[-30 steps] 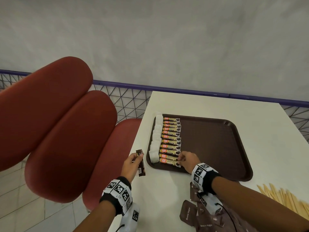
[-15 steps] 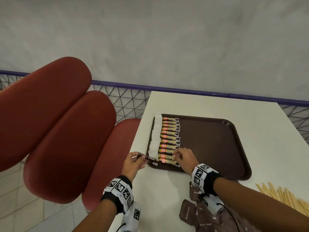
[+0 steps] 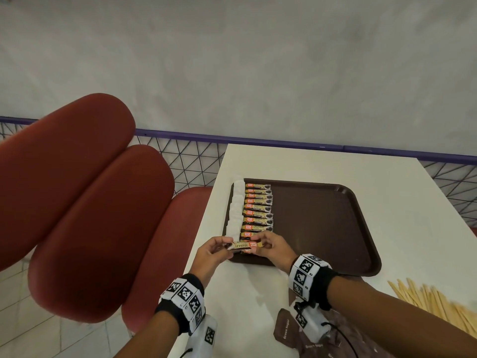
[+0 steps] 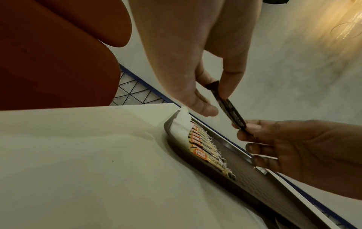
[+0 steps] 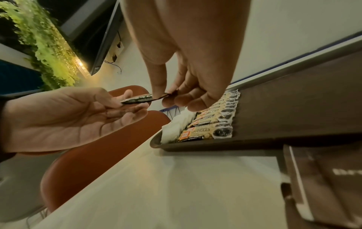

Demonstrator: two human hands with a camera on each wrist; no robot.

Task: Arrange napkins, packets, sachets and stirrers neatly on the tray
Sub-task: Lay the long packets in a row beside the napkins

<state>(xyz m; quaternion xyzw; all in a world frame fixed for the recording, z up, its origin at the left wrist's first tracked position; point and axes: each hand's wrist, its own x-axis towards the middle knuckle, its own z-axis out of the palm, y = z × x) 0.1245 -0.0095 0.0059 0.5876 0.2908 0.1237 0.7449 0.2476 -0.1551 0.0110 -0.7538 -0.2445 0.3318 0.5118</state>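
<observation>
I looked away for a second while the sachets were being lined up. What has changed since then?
The left hand swung its sachet from upright to level over the tray's near-left corner. The right hand left the sachet row and now pinches the sachet's other end. Row, napkins and stirrers stayed put.

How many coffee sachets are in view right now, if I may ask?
11 at least: one sachet pinched between the left hand and right hand, a row of ten on the tray beside the napkins; hands may hide more.
</observation>
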